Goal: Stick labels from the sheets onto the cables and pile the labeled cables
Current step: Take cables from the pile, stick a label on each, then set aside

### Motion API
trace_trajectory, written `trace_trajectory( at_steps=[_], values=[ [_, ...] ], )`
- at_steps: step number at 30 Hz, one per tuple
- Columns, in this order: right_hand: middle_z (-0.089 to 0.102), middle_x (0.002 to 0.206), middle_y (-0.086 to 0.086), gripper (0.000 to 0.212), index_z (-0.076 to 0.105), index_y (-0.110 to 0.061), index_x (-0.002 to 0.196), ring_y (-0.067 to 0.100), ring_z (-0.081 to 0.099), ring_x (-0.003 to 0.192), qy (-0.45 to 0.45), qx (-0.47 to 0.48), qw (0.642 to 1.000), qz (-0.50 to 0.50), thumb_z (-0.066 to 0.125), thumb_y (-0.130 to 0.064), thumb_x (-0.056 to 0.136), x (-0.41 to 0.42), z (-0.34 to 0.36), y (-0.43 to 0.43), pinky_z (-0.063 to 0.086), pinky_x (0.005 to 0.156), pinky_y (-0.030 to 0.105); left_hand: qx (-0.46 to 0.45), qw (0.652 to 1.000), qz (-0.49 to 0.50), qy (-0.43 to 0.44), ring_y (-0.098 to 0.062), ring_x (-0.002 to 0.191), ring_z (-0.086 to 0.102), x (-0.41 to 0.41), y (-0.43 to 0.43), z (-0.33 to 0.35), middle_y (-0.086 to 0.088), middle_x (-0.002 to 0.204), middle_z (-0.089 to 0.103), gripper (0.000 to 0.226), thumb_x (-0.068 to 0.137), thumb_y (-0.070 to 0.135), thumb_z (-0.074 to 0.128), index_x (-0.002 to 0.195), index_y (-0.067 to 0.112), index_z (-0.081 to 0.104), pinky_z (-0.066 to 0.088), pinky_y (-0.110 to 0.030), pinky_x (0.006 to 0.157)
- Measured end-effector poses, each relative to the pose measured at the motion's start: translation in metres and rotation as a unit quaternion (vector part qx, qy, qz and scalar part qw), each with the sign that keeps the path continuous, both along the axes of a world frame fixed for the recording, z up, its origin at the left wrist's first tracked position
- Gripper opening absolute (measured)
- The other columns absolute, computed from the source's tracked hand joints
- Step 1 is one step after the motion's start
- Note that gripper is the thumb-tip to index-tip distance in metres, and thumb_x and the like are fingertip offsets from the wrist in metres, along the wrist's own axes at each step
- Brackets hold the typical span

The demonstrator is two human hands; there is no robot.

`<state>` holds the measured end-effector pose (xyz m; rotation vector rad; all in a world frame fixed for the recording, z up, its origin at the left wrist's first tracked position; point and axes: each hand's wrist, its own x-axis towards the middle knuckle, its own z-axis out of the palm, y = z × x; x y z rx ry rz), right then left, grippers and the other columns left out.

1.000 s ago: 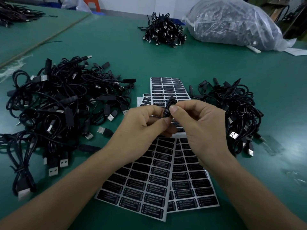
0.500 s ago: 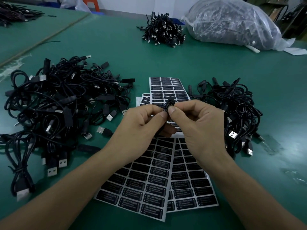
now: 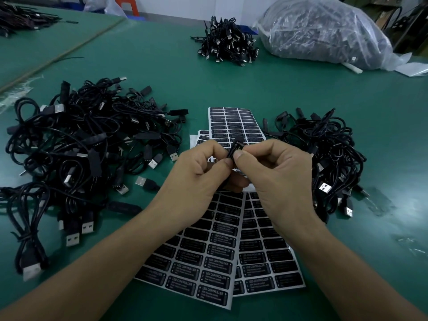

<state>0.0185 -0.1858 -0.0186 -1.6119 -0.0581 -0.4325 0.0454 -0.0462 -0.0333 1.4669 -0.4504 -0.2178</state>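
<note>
I find the small black oblong cable module (image 3: 236,144) pinched between both thumbs and forefingers, above the white-backed sheets of black labels (image 3: 208,262). The left hand (image 3: 194,179) grips its lower end. The right hand (image 3: 278,179) pinches its side, thumb pressing what I judge to be a label (too small to confirm). Its long axis tilts up and away from me. The tangled black cable heap (image 3: 328,154) lies just beside the right hand, while the larger black cable heap (image 3: 81,147) is well apart on the left. I cannot tell which holds labelled cables.

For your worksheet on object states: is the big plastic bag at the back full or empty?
Full: the plastic bag bulges, dark contents showing through its clear film.
</note>
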Motion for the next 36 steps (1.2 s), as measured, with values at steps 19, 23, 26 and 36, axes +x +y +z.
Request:
trace_trajectory(
  at_steps=[19,23,26,36],
  values=[
    [0.071,0.063,0.007,0.012,0.072,-0.011,0.073,0.018,0.067,0.052,0.01,0.01,1.0,0.003,0.079,-0.005,0.082,-0.001,0.001,-0.002,0.053,0.052,0.021,-0.019,1.0,0.003,-0.015,-0.015,0.067,0.073,0.002,-0.001,-0.003,-0.006,0.07,0.074,0.02,0.101,0.003,0.051,0.081,0.005,0.057,0.055,-0.019,0.065],
    [0.071,0.062,0.004,0.013,0.071,-0.011,0.073,0.014,0.066,0.051,0.004,-0.004,1.0,-0.007,0.081,-0.009,0.081,-0.003,0.0,-0.002,0.052,0.051,0.018,-0.016,1.0,0.001,-0.017,-0.015,0.067,0.073,0.003,-0.001,-0.004,-0.006,0.07,0.074,0.02,0.101,0.001,0.051,0.082,0.004,0.058,0.055,-0.019,0.065],
    [0.073,0.069,0.002,0.023,0.062,-0.014,0.081,0.013,0.07,0.058,0.003,-0.014,1.0,-0.022,0.084,-0.013,0.078,-0.002,0.0,-0.004,0.055,0.054,0.02,-0.019,1.0,-0.001,-0.015,-0.016,0.067,0.073,0.003,0.0,-0.006,-0.007,0.071,0.074,0.018,0.101,0.001,0.05,0.085,-0.001,0.058,0.056,-0.02,0.065],
    [0.072,0.072,0.0,0.017,0.069,-0.015,0.095,0.01,0.066,0.059,0.034,0.011,0.999,0.03,0.079,-0.012,0.082,0.005,-0.002,-0.006,0.053,0.054,0.019,0.006,0.999,0.003,-0.038,-0.017,0.069,0.074,0.004,-0.001,-0.01,-0.005,0.074,0.075,0.018,0.102,0.006,0.053,0.086,0.008,0.06,0.056,-0.022,0.067]
  ],
)
